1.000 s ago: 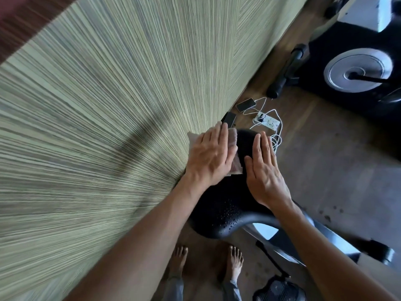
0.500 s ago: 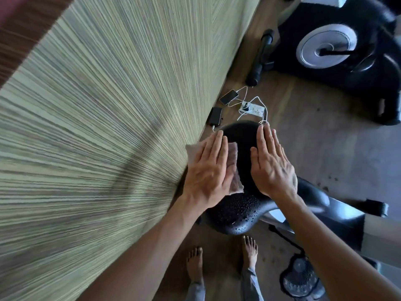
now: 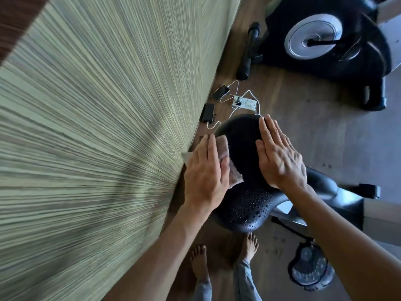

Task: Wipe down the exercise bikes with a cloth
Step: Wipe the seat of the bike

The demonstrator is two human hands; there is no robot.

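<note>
Bare feet [image 3: 225, 257] are seen nearest, on the wood floor [image 3: 303, 127] under the saddle's wet near end. The saddle [image 3: 243, 205] is beaded with droplets there, so wiping looks unfinished. The cloth [image 3: 74, 164] is pressed flat on the saddle's left side under the left hand [image 3: 206, 177], fingers straight. The right hand [image 3: 280, 157] is laid flat on the right side, fingers extended and holding nothing, probably to steady the seat. The wall panel [image 3: 97, 137] sits close to the left edge, so little room there; more is open on the right. Beyond: charger block [image 3: 208, 112], phone [image 3: 220, 92], power strip [image 3: 246, 102], then a second bike [image 3: 325, 40], untouched.
</note>
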